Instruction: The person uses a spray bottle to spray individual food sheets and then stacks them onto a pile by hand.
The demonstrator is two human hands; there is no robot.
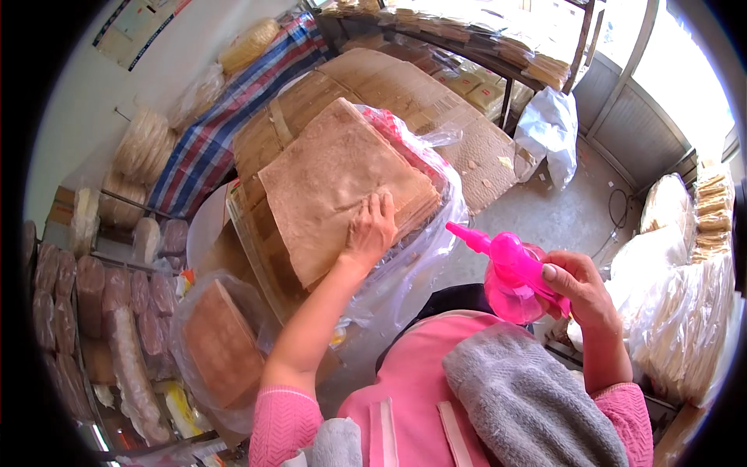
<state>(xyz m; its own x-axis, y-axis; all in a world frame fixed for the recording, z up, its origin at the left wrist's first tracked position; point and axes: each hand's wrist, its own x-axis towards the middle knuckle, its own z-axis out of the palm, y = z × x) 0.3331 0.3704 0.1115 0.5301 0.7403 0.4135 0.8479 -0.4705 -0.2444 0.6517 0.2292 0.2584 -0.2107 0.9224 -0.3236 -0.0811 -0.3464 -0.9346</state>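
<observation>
A stack of square brown sheets lies tilted on a cardboard-covered surface in front of me. My left hand rests on the top sheet near its right side, palm down, fingers stretched out and holding nothing. Clear and red-patterned plastic wrap shows along the stack's far right side. To the right of the stack, my right hand is closed around a bright pink spray bottle. The bottle's nozzle points left, toward the stack, and it hangs clear of the surface. Some of the right hand's fingers are hidden behind the bottle.
Cardboard extends behind the stack. At lower left stands a plastic bag with more brown sheets. Shelves with packed goods line the left; wrapped bundles crowd the right. A white sack hangs near the far rack.
</observation>
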